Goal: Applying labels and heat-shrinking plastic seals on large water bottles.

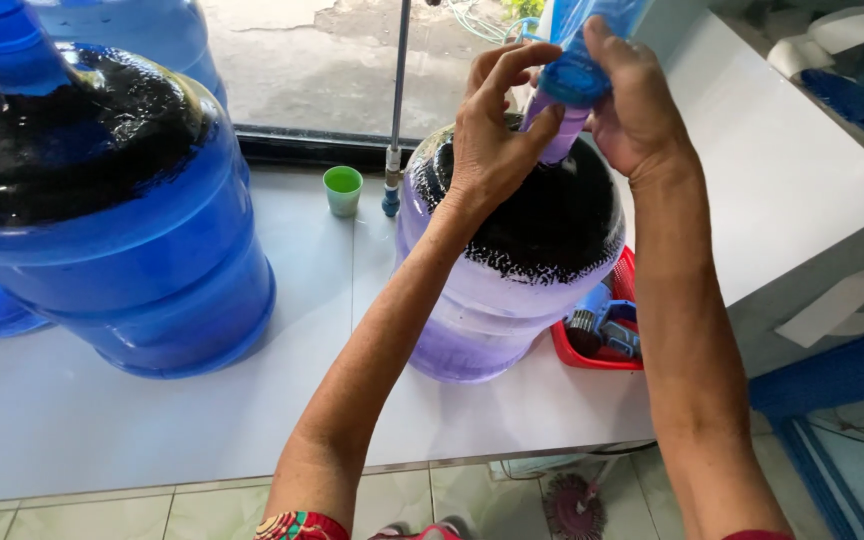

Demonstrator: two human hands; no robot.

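Observation:
A large purple-tinted water jug (497,300) stands on a white tiled counter (152,420). Its shoulder looks black with dark reflection. My left hand (492,130) grips the jug's neck just under the blue cap (574,78). My right hand (632,105) wraps around the cap and a clear blue plastic sleeve (592,20) that rises above it. Both hands touch each other at the neck. The jug's mouth is hidden by my fingers.
A bigger blue water jug (122,230) stands at the left. A small green cup (342,190) and a thin metal pipe (399,90) sit behind. A red tray (602,345) with a blue tool lies right of the purple jug. A white surface (782,170) is at right.

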